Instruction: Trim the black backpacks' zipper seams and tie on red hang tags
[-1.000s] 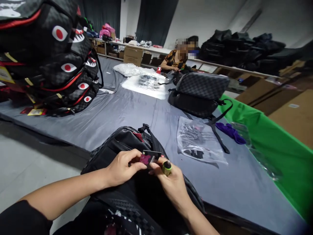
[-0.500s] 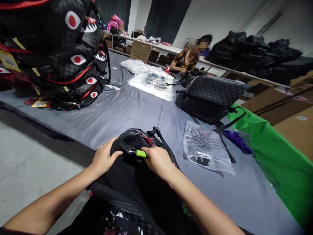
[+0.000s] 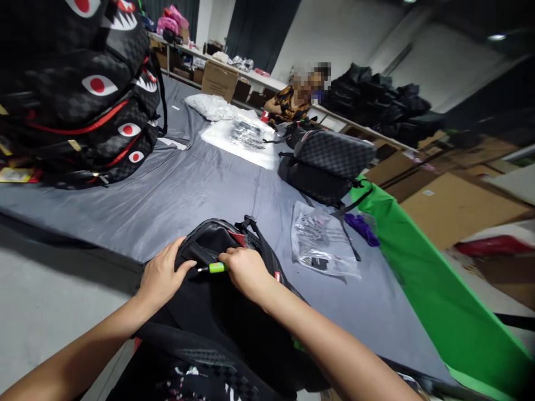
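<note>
Lime-green, black-tipped pen-like tool (image 3: pixel 216 268) gripped by right hand (image 3: pixel 246 273), black fabric backpack (image 3: pixel 219 317) by left hand (image 3: pixel 162 274); could snag if slipping

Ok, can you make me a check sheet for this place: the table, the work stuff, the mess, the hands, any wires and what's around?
Surface: grey-covered table, its cover wrinkled.
Work things: black backpack at the table's near edge; green pen-like tool in front of it.
Clutter: stacked backpacks with red-and-white eyes at left; clear plastic bag, purple cloth and checkered backpack at right.
Grip: left hand on the black backpack's edge; right hand holding the tool.
Cables: nothing seen.
Surroundings: a person across the table; green sheet along its right side; cardboard box beyond.
</note>
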`<state>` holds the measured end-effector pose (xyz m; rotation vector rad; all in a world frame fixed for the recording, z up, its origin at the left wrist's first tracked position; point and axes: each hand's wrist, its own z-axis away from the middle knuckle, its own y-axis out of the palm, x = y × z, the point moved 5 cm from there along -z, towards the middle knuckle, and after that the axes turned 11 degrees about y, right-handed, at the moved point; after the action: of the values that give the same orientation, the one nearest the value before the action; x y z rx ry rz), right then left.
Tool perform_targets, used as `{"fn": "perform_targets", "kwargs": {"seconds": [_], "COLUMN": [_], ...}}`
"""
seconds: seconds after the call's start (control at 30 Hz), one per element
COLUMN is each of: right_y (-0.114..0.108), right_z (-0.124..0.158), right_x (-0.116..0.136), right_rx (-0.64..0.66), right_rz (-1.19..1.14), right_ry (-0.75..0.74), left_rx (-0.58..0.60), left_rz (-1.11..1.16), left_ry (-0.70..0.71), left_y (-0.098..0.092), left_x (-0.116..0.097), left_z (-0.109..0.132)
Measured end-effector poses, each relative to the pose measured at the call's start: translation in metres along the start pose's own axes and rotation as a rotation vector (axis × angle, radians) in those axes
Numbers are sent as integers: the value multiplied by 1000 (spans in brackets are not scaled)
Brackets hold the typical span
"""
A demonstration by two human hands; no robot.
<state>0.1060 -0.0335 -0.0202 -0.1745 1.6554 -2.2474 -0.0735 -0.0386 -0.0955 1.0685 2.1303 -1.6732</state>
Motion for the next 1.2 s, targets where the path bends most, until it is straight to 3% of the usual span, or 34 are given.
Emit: {"fn": "perform_targets", "kwargs": {"seconds": [0.33, 0.47, 0.63, 0.77, 0.87, 0.97, 1.03, 1.1, 1.2], "right_y": [-3, -13, -21, -26, -18, -6, -5, -4, 10], "right_z": [-4, 1, -28, -35, -9, 27, 54, 81, 120], "right_x": [10, 9, 29, 33, 9, -30, -48, -56, -48], "right_rx": [9, -95, -116, -151, -68, 36, -18, -58, 203], "right_rz": [30, -5, -233, -190, 3, 120, 47, -137, -492], "right_ry": [-34, 10, -82, -135, -124, 98, 238, 320, 275], "left_rx": [-4, -6, -95, -101, -1, 166, 286, 343, 300], "left_rz": [-14, -13, 21, 97, 171, 276, 385, 442, 347], "left_ry": [22, 35, 76, 64, -36, -139, -123, -75, 55], "left_y": [2, 1, 2, 0, -1, 5, 9, 4, -33], "left_x": [4, 4, 11, 15, 21, 28, 23, 6, -44], "left_z": [3, 3, 7, 8, 3, -4, -9, -14, -25]}}
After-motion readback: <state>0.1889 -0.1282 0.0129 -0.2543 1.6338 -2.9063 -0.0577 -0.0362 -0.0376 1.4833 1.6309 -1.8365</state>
